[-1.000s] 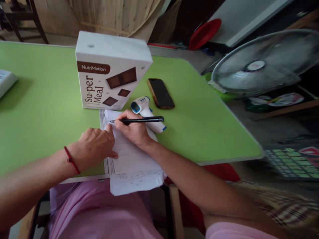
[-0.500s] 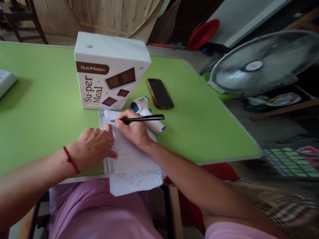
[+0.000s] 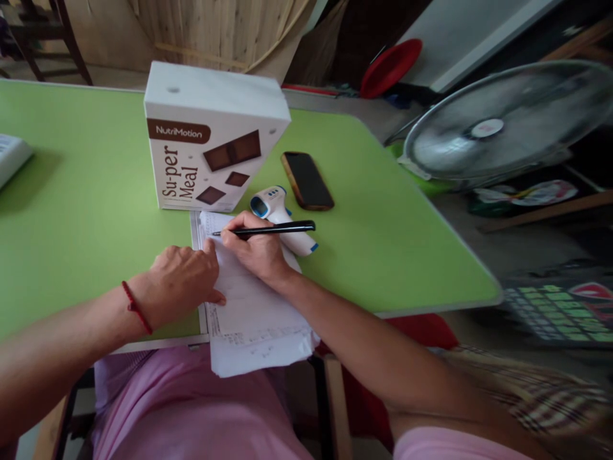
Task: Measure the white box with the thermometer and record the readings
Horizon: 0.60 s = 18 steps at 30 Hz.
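My right hand (image 3: 258, 249) grips a black pen (image 3: 290, 227), its tip at the upper left part of a sheaf of white paper (image 3: 253, 313). Small handwriting shows along the top and near the lower edge of the sheets, too fine to read. At the paper's left edge rests my left hand (image 3: 184, 278), holding nothing, with index finger and thumb apart on the sheet and the other fingers bent. Right behind my writing hand lies a white and blue infrared thermometer (image 3: 275, 207), partly covered by the hand and pen.
A white "Su-per Meal" box (image 3: 215, 137) stands upright just beyond the paper. A phone (image 3: 307, 181) lies right of it on the green table (image 3: 383, 243). A white object (image 3: 13, 158) sits at the left edge. Beyond the table's right side stands a fan (image 3: 502, 128).
The pen tip has shifted very slightly on the paper. Both hands and the other things on the table look the same.
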{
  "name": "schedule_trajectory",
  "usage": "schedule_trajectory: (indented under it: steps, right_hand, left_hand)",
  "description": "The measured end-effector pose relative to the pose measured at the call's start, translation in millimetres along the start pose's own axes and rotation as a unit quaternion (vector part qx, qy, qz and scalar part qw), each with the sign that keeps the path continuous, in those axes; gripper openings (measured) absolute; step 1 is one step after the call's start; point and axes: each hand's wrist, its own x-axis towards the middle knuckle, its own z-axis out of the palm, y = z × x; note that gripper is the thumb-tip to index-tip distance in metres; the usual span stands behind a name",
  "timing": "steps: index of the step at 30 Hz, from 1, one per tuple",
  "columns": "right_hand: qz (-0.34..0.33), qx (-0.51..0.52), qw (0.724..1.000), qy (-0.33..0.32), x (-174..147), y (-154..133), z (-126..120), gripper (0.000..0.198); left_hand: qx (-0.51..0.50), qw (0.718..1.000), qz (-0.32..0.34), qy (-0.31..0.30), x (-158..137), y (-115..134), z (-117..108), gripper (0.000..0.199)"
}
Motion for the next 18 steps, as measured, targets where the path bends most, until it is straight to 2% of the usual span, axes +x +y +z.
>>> schedule_trajectory:
  steps: [18]
  right_hand:
    - [0.012, 0.015, 1.0, 0.009, -0.1, -0.4, 0.0, 0.01]
  left_hand:
    - [-0.007, 1.0, 0.003, -0.011, -0.2, -1.8, 0.2, 0.087]
